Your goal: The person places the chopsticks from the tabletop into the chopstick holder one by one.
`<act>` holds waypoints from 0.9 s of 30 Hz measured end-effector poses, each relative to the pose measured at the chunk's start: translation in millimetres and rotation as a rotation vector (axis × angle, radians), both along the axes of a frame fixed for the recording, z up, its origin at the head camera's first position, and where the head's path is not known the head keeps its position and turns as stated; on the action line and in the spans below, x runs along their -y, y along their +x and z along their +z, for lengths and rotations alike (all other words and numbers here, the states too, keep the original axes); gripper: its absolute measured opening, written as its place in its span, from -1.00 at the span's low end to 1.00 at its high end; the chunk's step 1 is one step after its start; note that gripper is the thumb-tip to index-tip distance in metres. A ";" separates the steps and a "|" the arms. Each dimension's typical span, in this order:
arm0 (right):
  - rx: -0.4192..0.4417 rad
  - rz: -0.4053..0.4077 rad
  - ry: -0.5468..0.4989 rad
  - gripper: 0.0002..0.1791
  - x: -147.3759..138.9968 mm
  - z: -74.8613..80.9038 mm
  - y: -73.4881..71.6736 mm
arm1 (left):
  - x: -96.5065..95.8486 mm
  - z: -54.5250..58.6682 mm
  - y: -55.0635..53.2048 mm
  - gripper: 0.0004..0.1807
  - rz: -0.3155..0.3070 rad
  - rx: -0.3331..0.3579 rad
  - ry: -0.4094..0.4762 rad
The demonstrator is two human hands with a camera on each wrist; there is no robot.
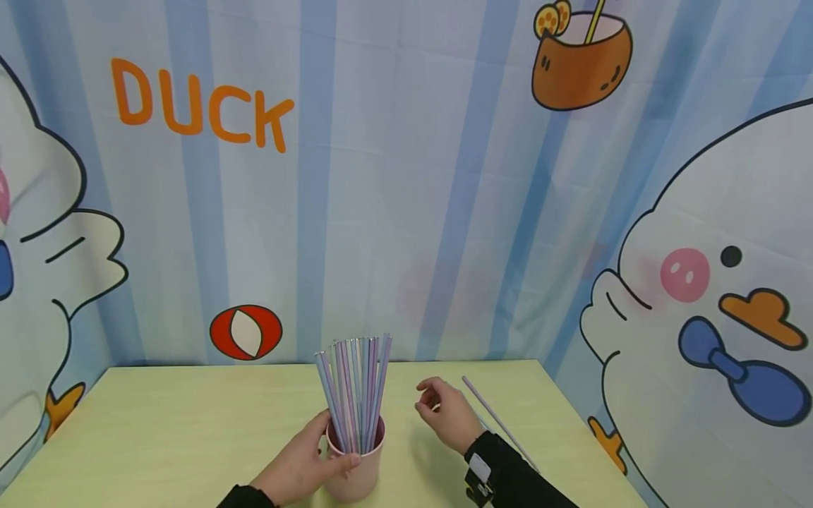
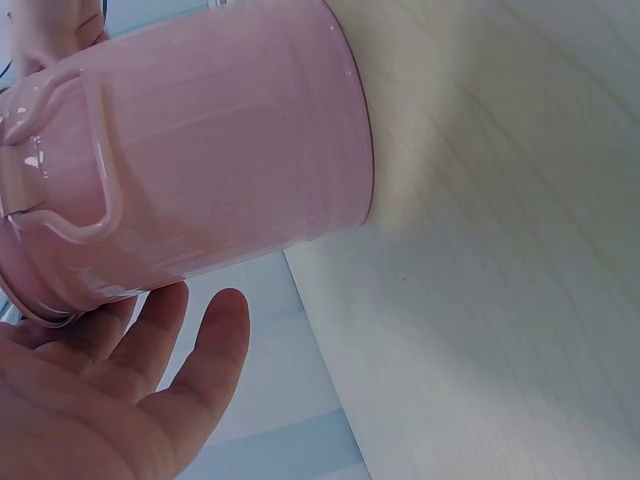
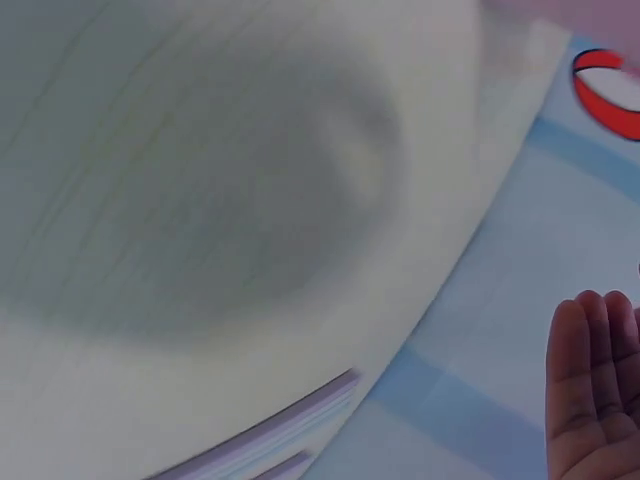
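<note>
A pink bucket (image 1: 357, 483) stands upright on the table, holding a bunch of purple, pink and pale blue drinking straws (image 1: 356, 395). My left hand (image 1: 301, 458) grips it near the rim from the left, thumb across the near side. The left wrist view shows the bucket's wall (image 2: 220, 140) with a wire handle, and fingers (image 2: 215, 350) of the left hand along its side. My right hand (image 1: 451, 416) hovers to the right of the bucket, fingers loosely bent, holding nothing. Beside it, several loose straws (image 1: 502, 427) lie on the table, partly hidden by the right forearm.
The pale wood table (image 1: 209, 423) ends at a back edge against a curtain (image 1: 394, 212) printed with blue stripes and ducks. Loose straws (image 3: 290, 425) lie close to the table's edge in the right wrist view.
</note>
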State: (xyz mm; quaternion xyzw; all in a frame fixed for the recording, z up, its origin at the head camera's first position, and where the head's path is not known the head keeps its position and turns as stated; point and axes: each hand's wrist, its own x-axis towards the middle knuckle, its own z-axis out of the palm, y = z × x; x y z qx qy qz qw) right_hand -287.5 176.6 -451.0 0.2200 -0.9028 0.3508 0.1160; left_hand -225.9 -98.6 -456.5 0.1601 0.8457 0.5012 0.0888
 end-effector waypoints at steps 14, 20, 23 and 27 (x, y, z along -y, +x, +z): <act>-0.056 -0.165 0.403 -0.78 -62.2 -31.7 -15.9 | -0.7 0.4 -0.8 0.06 0.015 0.031 -0.008; -0.085 -0.197 0.490 -0.89 -74.5 -44.2 -20.7 | -1.0 0.4 -1.1 0.07 0.021 0.037 -0.010; -0.100 -0.215 0.526 -0.94 -77.1 -48.3 -21.0 | -0.8 0.5 -0.9 0.06 0.019 0.037 -0.007; -0.106 -0.243 0.573 -0.94 -78.0 -49.5 -18.8 | -0.6 1.3 -0.5 0.05 0.015 0.040 0.002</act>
